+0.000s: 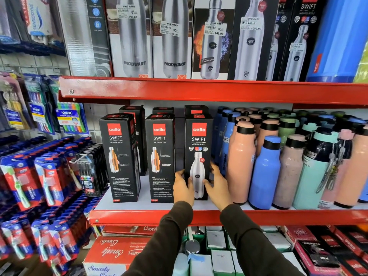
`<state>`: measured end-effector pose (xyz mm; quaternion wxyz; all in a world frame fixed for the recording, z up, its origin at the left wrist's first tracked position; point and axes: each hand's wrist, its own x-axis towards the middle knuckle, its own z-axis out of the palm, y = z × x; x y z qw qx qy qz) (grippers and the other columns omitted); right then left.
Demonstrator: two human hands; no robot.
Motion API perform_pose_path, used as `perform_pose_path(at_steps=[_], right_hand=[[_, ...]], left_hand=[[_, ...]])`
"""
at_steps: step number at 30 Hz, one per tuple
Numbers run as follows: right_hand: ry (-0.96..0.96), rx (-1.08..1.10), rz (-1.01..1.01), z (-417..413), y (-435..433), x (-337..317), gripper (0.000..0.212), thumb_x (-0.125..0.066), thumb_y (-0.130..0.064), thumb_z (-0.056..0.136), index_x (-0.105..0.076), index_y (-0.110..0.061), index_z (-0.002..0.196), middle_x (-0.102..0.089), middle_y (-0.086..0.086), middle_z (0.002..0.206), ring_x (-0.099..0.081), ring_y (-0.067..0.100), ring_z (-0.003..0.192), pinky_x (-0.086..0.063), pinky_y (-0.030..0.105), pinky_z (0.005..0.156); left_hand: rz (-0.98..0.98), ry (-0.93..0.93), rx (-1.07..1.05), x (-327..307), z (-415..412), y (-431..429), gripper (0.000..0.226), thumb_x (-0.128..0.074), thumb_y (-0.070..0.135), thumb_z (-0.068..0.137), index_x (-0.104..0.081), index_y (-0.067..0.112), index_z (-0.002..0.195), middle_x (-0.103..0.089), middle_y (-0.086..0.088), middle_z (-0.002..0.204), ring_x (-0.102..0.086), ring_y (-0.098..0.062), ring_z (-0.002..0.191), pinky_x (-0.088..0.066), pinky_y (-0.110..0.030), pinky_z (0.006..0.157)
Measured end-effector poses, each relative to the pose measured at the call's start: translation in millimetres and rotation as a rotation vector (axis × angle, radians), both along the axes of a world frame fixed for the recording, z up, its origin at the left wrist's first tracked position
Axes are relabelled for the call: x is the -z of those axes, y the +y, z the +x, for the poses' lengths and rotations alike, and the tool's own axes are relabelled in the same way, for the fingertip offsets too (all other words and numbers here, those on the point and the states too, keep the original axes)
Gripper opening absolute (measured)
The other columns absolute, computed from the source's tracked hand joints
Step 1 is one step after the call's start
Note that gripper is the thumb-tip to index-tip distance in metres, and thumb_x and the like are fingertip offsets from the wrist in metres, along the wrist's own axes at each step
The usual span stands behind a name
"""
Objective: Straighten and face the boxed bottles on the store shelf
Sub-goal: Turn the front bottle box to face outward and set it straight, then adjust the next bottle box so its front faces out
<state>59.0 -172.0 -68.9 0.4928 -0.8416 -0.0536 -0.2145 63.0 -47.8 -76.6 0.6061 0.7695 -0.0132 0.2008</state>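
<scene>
Standing upright at the front of the red-edged shelf (199, 216): three black Cello Swift boxes, with the rightmost box (198, 156) showing its steel-bottle face. Gripping its lower part from both sides: left hand (183, 188) on the left edge, right hand (218, 186) on the right edge. Facing forward with text panels: middle box (160, 158) and left box (119, 158). Crowding just right: loose coloured bottles (264, 172).
</scene>
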Motion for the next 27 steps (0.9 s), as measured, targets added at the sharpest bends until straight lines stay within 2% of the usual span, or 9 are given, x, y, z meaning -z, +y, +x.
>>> perform_pose_path(at_steps=[2, 6, 9, 13, 15, 18, 21, 24, 27], right_hand=[[-0.021, 0.053, 0.012, -1, 1, 0, 0.066, -0.063, 0.0, 0.088, -0.038, -0.02, 0.146, -0.053, 0.005, 0.143, -0.048, 0.02, 0.134, -0.036, 0.028, 0.11], [-0.096, 0.166, 0.042, -5, 4, 3, 0.055, -0.072, -0.007, 0.082, -0.05, -0.02, 0.13, -0.057, 0.005, 0.125, -0.056, 0.023, 0.116, -0.048, 0.041, 0.102], [-0.207, 0.253, 0.061, -13, 12, 0, 0.041, -0.069, -0.01, 0.083, -0.052, -0.018, 0.12, -0.048, 0.005, 0.116, -0.048, 0.02, 0.108, -0.044, 0.031, 0.094], [-0.397, 0.238, 0.105, -28, 35, -8, 0.026, -0.062, -0.009, 0.089, -0.054, -0.021, 0.111, -0.047, -0.002, 0.104, -0.05, 0.011, 0.093, -0.044, 0.022, 0.084], [-0.438, 0.187, 0.115, -32, 51, -14, 0.022, -0.059, -0.009, 0.091, -0.056, -0.023, 0.108, -0.049, -0.006, 0.101, -0.054, 0.011, 0.089, -0.044, 0.018, 0.078], [-0.441, 0.083, 0.12, -34, 75, -19, 0.026, -0.056, -0.01, 0.093, -0.06, -0.024, 0.115, -0.054, -0.008, 0.106, -0.059, 0.009, 0.093, -0.046, 0.013, 0.079], [-0.311, -0.047, 0.111, -30, 98, -19, 0.039, -0.055, -0.014, 0.096, -0.051, -0.026, 0.134, -0.05, -0.018, 0.122, -0.056, 0.003, 0.113, -0.046, 0.014, 0.093], [-0.141, -0.097, 0.092, -22, 114, -16, 0.053, -0.051, -0.02, 0.099, -0.033, -0.024, 0.149, -0.04, -0.006, 0.149, -0.039, 0.012, 0.139, -0.037, 0.033, 0.114], [0.001, -0.085, 0.056, -18, 121, -16, 0.06, -0.047, -0.022, 0.101, -0.02, -0.019, 0.155, -0.029, 0.002, 0.159, -0.028, 0.017, 0.147, -0.022, 0.028, 0.118]], left_hand=[[0.002, 0.0, 0.01, 0, -3, 1, 0.04, -0.051, 0.018, 0.096, -0.042, 0.008, 0.134, -0.056, -0.014, 0.136, -0.053, -0.03, 0.126, -0.041, -0.035, 0.104], [-0.012, -0.035, 0.056, 1, -11, 6, 0.049, -0.049, 0.017, 0.097, -0.034, 0.012, 0.143, -0.049, -0.01, 0.145, -0.047, -0.024, 0.134, -0.038, -0.035, 0.112], [-0.049, -0.105, 0.079, 0, -22, 14, 0.047, -0.051, 0.016, 0.096, -0.037, 0.019, 0.141, -0.051, -0.005, 0.142, -0.048, -0.016, 0.133, -0.038, -0.036, 0.113], [-0.106, -0.221, 0.066, -6, -39, 31, 0.036, -0.051, 0.015, 0.096, -0.047, 0.026, 0.13, -0.06, 0.005, 0.121, -0.058, -0.004, 0.112, -0.05, -0.028, 0.096], [-0.07, -0.323, 0.015, -12, -44, 42, 0.032, -0.05, 0.016, 0.097, -0.05, 0.028, 0.126, -0.06, 0.007, 0.116, -0.058, -0.005, 0.105, -0.05, -0.025, 0.088], [-0.01, -0.434, -0.124, -19, -40, 59, 0.032, -0.049, 0.013, 0.096, -0.05, 0.024, 0.127, -0.053, 0.006, 0.119, -0.053, -0.009, 0.111, -0.044, -0.027, 0.096], [0.024, -0.438, -0.234, -25, -34, 78, 0.04, -0.05, 0.009, 0.095, -0.045, 0.017, 0.133, -0.045, 0.0, 0.13, -0.04, 0.003, 0.119, -0.031, -0.022, 0.105], [0.019, -0.317, -0.169, -26, -27, 94, 0.051, -0.047, 0.01, 0.096, -0.033, 0.014, 0.145, -0.035, -0.007, 0.146, -0.035, -0.007, 0.132, -0.027, -0.027, 0.112], [-0.012, -0.184, -0.114, -25, -21, 105, 0.057, -0.045, 0.017, 0.099, -0.022, 0.015, 0.151, -0.024, -0.006, 0.157, -0.029, -0.019, 0.145, -0.026, -0.038, 0.12]])
